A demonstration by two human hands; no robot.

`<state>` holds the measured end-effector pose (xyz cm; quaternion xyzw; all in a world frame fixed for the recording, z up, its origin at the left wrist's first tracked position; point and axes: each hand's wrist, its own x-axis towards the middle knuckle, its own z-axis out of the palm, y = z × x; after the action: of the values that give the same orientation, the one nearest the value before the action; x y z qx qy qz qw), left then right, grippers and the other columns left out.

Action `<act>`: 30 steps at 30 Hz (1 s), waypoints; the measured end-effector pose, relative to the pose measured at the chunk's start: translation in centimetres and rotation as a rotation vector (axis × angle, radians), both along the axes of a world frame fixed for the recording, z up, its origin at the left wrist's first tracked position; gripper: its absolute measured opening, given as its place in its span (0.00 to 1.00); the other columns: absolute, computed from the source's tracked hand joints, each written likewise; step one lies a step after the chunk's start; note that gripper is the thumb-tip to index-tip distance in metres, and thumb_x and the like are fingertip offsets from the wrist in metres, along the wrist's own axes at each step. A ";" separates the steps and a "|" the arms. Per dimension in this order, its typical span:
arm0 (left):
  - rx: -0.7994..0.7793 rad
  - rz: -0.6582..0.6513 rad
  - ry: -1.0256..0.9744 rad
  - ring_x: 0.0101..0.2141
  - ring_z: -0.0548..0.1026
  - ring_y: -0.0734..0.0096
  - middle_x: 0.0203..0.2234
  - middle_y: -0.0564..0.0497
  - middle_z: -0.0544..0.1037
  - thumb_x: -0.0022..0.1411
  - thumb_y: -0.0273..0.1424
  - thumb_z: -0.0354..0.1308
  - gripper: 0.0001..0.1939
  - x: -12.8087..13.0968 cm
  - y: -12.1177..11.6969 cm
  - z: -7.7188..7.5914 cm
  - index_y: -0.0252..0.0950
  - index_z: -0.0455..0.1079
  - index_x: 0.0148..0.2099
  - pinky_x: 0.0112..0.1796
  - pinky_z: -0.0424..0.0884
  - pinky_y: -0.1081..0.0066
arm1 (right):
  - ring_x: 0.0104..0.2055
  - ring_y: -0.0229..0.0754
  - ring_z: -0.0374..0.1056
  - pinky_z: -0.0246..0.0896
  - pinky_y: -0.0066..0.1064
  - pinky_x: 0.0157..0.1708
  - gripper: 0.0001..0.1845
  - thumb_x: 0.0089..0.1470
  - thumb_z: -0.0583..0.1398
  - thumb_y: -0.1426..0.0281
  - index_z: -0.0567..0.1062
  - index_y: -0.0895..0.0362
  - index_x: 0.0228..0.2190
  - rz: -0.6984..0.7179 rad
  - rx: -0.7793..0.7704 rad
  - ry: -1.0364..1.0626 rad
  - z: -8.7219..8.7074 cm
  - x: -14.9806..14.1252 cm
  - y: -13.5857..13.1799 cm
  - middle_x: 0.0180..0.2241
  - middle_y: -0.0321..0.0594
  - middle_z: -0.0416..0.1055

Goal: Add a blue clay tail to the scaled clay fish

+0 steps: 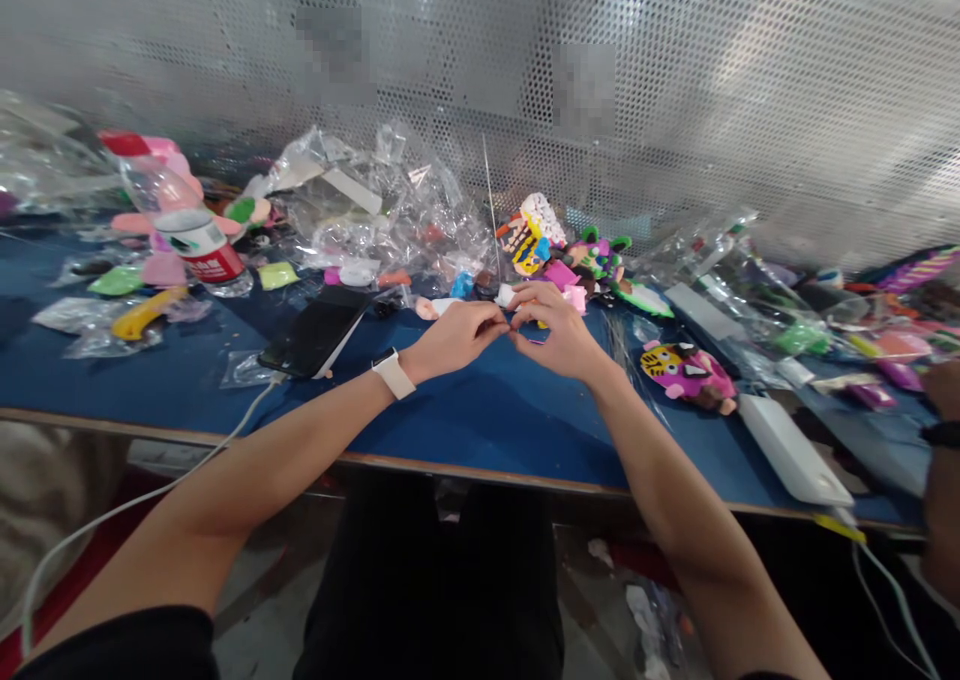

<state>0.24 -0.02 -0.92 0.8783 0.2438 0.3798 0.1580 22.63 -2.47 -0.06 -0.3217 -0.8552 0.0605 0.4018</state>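
Note:
My left hand (459, 338) and my right hand (556, 330) meet over the blue table (480, 410). Their fingertips pinch together on a tiny piece that I cannot make out. A white watch is strapped round my left wrist. Just beyond the fingers lie pink clay pieces (566, 282) and a small colourful clay figure (598, 256). To the right of my right hand lies a pink and yellow tiger-face figure (686, 371).
A black phone (316, 332) lies left of my hands, near a white cable. Crumpled clear bags (375, 210) pile at the back. A red-labelled bottle (202, 245) stands at the left. A white power bank (791, 450) sits at the right. Another person's arm (943, 440) shows at the right edge.

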 end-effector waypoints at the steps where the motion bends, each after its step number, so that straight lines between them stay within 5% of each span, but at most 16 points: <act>1: -0.010 0.004 -0.006 0.26 0.71 0.73 0.26 0.52 0.77 0.73 0.29 0.60 0.10 0.0 0.0 0.0 0.35 0.74 0.35 0.31 0.63 0.70 | 0.61 0.58 0.71 0.67 0.61 0.61 0.06 0.60 0.66 0.70 0.75 0.48 0.32 0.004 0.002 -0.005 0.0 0.1 0.0 0.47 0.42 0.78; 6: -0.142 -0.008 -0.065 0.23 0.68 0.75 0.22 0.54 0.74 0.73 0.31 0.60 0.12 0.0 -0.2 0.2 0.35 0.73 0.34 0.27 0.60 0.71 | 0.60 0.56 0.73 0.69 0.59 0.60 0.06 0.63 0.65 0.72 0.75 0.49 0.35 0.025 0.050 -0.028 0.1 0.0 0.0 0.46 0.42 0.78; 12: -0.555 -0.114 -0.071 0.21 0.74 0.77 0.22 0.54 0.74 0.74 0.35 0.58 0.15 -0.4 -0.5 1.2 0.35 0.71 0.33 0.25 0.69 0.75 | 0.58 0.54 0.74 0.73 0.54 0.57 0.05 0.66 0.63 0.73 0.76 0.51 0.37 0.053 0.179 -0.038 -0.1 -0.2 -0.2 0.44 0.42 0.78; 18: -0.862 -0.202 -0.147 0.19 0.68 0.80 0.18 0.57 0.68 0.72 0.30 0.58 0.13 -0.3 -0.5 1.3 0.36 0.71 0.31 0.28 0.75 0.73 | 0.58 0.53 0.74 0.73 0.54 0.58 0.07 0.65 0.63 0.75 0.76 0.51 0.37 0.090 0.224 -0.082 0.3 -0.5 -0.8 0.43 0.42 0.78; 30: -0.683 -0.208 -0.091 0.19 0.73 0.79 0.19 0.57 0.72 0.73 0.37 0.62 0.15 -0.2 -0.9 1.6 0.36 0.69 0.33 0.23 0.67 0.77 | 0.47 0.48 0.77 0.74 0.44 0.49 0.05 0.58 0.66 0.73 0.76 0.52 0.33 0.080 0.020 0.043 0.6 -0.1 -1.0 0.42 0.42 0.78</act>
<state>0.02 -0.94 0.71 0.7771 0.2587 0.2970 0.4910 22.49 -3.43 0.58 -0.2816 -0.8592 0.0748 0.4206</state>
